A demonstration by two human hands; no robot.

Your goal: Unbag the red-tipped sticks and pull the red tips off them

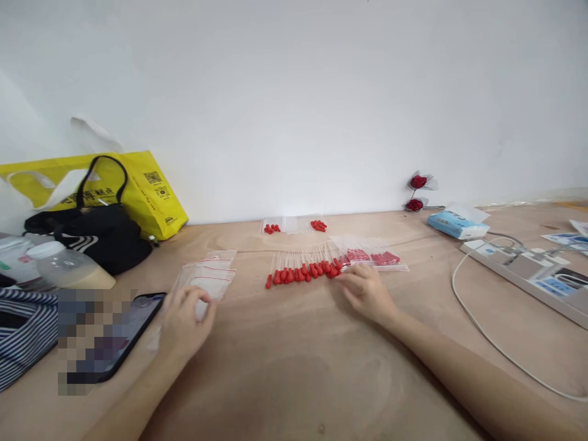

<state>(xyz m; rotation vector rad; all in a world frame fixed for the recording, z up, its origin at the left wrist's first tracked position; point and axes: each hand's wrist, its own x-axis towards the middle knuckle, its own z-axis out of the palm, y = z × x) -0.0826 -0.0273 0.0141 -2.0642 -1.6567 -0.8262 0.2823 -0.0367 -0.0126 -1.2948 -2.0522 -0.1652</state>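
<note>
Across the middle of the wooden table lies a row of red bulb-ended pieces with thin pale stems pointing toward the wall. My right hand is at the row's right end, thumb and fingertips closed on the last red piece. Behind it is a clear zip bag with red pieces inside. My left hand is over a fanned stack of clear zip bags with red seal lines. Its fingers are curled and the thumb meets the index finger; anything between them is too small to make out.
Two small groups of red pieces lie on clear bags near the wall. On the left are a phone, a bottle, a black bag and a yellow bag. To the right: tissues, a power strip, a white cable.
</note>
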